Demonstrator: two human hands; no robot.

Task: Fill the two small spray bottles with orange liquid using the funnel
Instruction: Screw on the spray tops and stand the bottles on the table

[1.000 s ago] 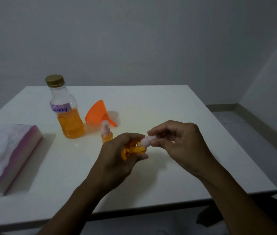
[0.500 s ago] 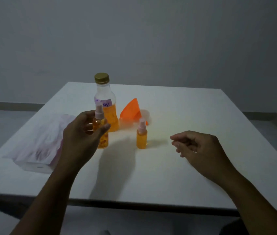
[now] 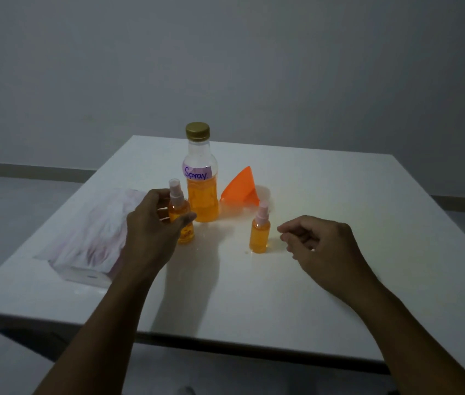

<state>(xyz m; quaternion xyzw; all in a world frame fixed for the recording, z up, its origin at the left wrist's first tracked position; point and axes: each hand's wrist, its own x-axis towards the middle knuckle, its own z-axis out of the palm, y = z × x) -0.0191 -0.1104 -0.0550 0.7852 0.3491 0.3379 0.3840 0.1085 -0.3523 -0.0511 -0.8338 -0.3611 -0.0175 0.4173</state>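
White tabletop [image 3: 353,223], dim room. Left hand [image 3: 151,235] gripped small capped orange-filled spray bottle [image 3: 182,213], upright, just left of large clear "Spray" bottle [image 3: 201,198]. Second small spray bottle [image 3: 259,236] stood front-right of it; orange plastic funnel [image 3: 239,186] lay right, on side. Right hand [image 3: 322,246] loosely curled, empty. Judged: both filled; next, release without tipping.

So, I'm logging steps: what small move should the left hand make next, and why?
Probably let go: the left hand grips a capped, filled spray bottle that seems to stand on the table, like the other spray bottle.
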